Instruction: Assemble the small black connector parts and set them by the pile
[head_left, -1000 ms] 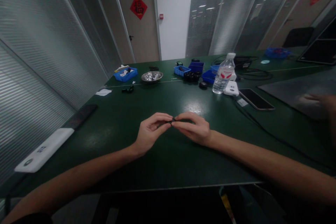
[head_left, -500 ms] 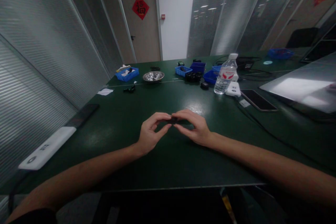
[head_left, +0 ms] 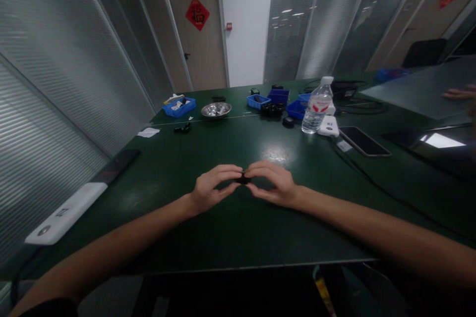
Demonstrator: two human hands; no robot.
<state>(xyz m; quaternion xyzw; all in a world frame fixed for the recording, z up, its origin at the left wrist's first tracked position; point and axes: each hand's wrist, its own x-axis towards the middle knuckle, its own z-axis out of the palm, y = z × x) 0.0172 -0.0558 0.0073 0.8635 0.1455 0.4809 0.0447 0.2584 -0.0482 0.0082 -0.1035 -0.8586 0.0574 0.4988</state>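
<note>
The fingers of the left hand and those of the right hand are brought tip to tip, and a small black piece is pinched between them. The piece is held over the nearer part of the tabletop, about midway between the two palms. It is seen as short, dark and compact, with no texture made out. The tabletop is finished in dark green, smooth enough for a lamp's gleam to be mirrored. Farther back, a round bowl of shiny metal and a blue plastic basket with small things inside are set near each other. At the right, a clear plastic bottle with a white cap is stood upright just beside a white rounded device, and a flat, dark-faced phone is laid near them. At the left edge, a long white block with rounded corners is placed.

On each hand, the thumb is set below and the forefinger above; the digits are bowed apart behind the tips and closed to the thickness of the piece. Most of the piece is covered by the fingertips, so its full shape cannot be told, nor whether the tabletop is touched by it. Another person's hand is blurred and cut off at the right edge, near a greyish flat sheet.
</note>
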